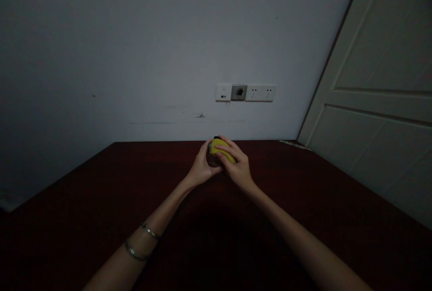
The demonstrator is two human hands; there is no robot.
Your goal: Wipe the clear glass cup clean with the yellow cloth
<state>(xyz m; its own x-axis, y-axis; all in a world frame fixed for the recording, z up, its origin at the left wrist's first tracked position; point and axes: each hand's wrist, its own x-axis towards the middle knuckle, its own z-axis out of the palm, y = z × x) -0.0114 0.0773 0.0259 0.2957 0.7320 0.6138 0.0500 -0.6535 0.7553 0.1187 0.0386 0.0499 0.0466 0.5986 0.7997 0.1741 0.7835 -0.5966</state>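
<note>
Held out over the dark red tabletop [135, 183], my left hand [200, 167] is closed around a small, dark, see-through jar [212, 161]. A yellow sponge [222, 148] is gripped in my right hand [240, 165], its fingers bent over the top of it. The sponge presses against the jar's right side and covers much of it. A bit of something black, perhaps the lid, shows at the top edge. In this dim light, the jar's contents and its base are hard to make out.
Behind the table rises a pale wall [151, 56] with a row of sockets and switches [259, 93]. A white panelled door [371, 147] stands along the right side. Near the back right corner lies a thin pale strip [294, 145].
</note>
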